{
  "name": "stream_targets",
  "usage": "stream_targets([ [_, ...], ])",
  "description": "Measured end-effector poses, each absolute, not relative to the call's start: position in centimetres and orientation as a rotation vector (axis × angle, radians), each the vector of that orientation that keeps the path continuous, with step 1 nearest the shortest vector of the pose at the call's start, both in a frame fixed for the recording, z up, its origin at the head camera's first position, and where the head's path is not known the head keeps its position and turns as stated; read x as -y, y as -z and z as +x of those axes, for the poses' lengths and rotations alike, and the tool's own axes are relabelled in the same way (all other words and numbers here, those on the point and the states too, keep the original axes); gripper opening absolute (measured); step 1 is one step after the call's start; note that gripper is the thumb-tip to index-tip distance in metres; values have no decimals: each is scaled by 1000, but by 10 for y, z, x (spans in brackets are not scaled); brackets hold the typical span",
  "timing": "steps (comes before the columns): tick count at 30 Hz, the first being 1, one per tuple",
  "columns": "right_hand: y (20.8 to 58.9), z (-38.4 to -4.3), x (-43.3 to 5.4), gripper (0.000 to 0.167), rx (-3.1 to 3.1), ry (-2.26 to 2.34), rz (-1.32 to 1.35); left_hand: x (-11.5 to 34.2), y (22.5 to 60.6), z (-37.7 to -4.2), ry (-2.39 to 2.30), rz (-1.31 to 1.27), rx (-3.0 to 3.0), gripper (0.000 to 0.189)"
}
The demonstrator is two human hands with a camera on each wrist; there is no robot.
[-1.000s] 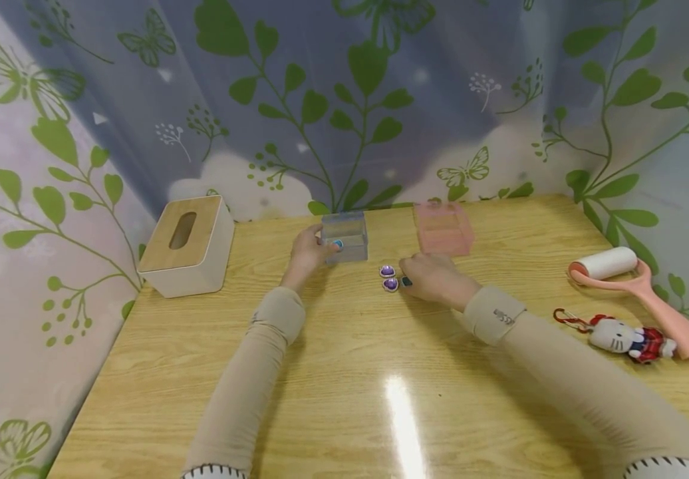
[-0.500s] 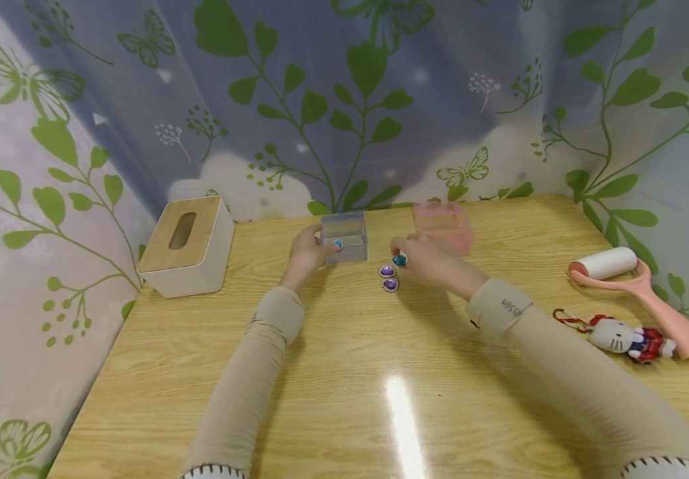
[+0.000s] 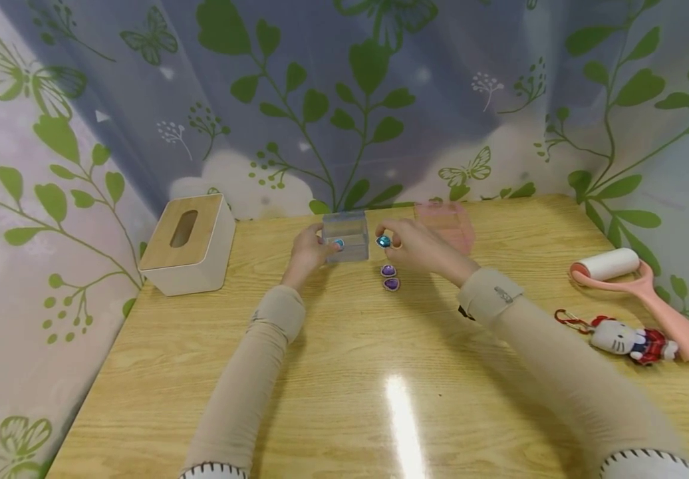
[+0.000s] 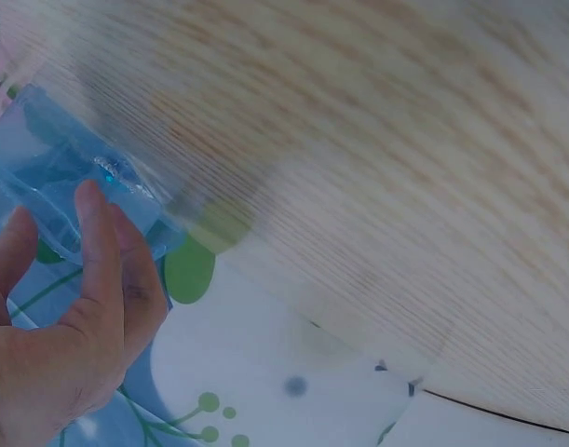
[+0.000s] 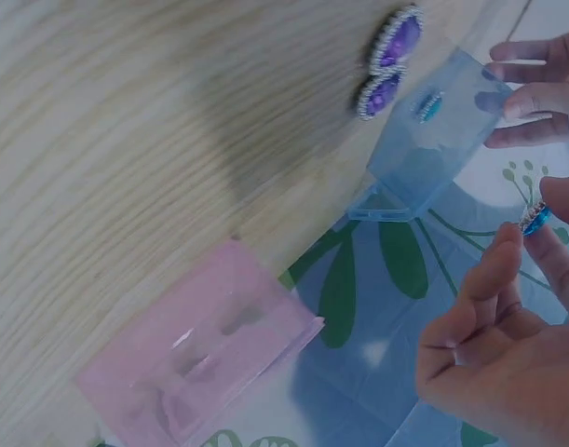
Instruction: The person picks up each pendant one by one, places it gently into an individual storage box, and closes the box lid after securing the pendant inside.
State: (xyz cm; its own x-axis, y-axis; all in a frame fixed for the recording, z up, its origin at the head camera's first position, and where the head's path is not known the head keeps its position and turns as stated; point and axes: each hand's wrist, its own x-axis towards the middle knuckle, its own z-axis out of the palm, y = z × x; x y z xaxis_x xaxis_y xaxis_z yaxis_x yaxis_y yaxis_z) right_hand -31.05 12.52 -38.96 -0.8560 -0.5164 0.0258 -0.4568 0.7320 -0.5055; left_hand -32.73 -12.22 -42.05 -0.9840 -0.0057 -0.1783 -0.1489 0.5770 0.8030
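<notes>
My left hand point(image 3: 310, 249) grips the left side of a see-through blue box point(image 3: 353, 251), thumb at the front and fingers further back. The box stands with its lid up. Inside it lies a blue gem with a silvery beaded edge point(image 5: 431, 107), close to the thumb in the head view. My right hand point(image 3: 425, 249) pinches a second blue gem point(image 5: 535, 220) between thumb and fingertips, just right of the box and raised above the table. Below that hand, two purple gems with beaded rims point(image 3: 388, 271) lie one in front of the other on the wood.
A see-through pink box point(image 3: 455, 229) stands behind my right hand, partly covered by it. At the left is a tissue box point(image 3: 201, 266) with a wooden top. A lint roller point(image 3: 650, 293) and a cat figure keychain point(image 3: 626, 338) lie at the right. Patterned curtain backs the table.
My right hand has lifted the blue gem from beside the purple gems and carried it up and left toward the blue box. The left hand has stayed in place.
</notes>
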Motion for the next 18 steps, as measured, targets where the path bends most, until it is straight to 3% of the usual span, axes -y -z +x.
stream_targets([
  [18, 393, -337, -98, 31, -2822, 879, -725, 123, 424, -330, -1378, -120, -2674, 75],
])
